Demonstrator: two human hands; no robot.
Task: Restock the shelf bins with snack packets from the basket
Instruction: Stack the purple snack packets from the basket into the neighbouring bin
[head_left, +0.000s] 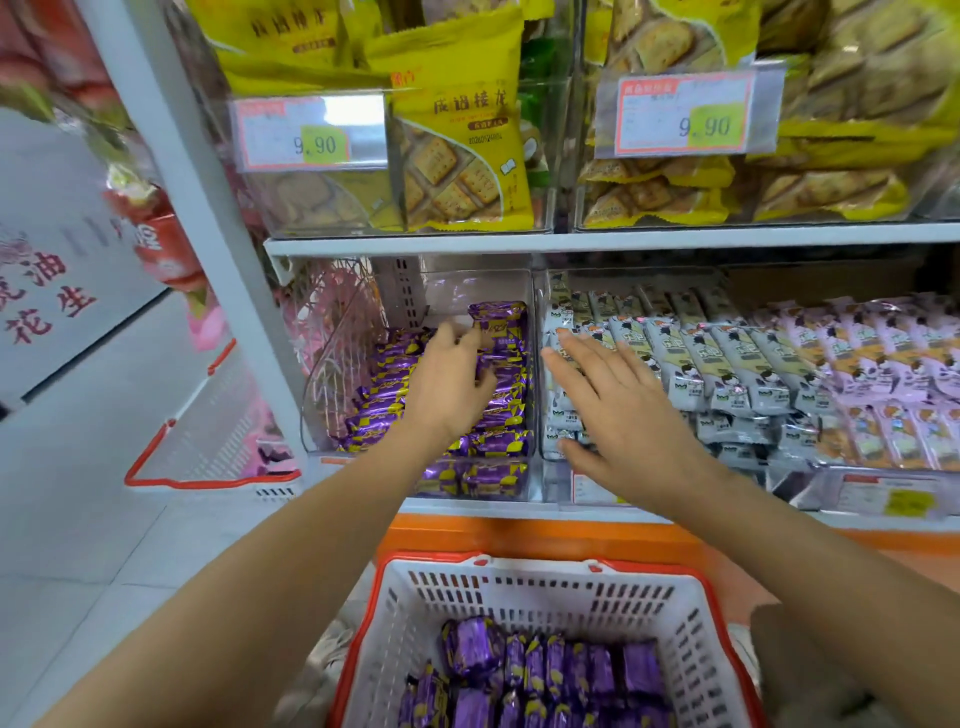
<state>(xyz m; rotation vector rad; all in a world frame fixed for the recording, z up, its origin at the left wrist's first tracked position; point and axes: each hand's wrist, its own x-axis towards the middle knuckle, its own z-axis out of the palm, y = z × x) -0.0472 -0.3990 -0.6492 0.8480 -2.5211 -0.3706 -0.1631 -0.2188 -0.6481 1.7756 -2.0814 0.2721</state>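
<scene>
Purple-and-yellow snack packets (384, 410) lie in rows in a clear shelf bin (332, 374) on the lower shelf. My left hand (449, 379) reaches into this bin, its fingers curled round a purple packet (501, 319) that stands tilted at the back of the pile. My right hand (618, 410) hovers with fingers spread, holding nothing, in front of the neighbouring bin of grey-white packets (727, 364). Below me is a white basket with a red rim (519, 564), holding several more purple packets (524, 675).
The upper shelf carries bins of yellow biscuit bags (457, 156) with 9.90 price tags (311, 135). Lilac packets (883, 353) fill the lower shelf's right end. Another red-rimmed basket (208, 441) stands on the floor at the left, beside the white shelf upright (208, 208).
</scene>
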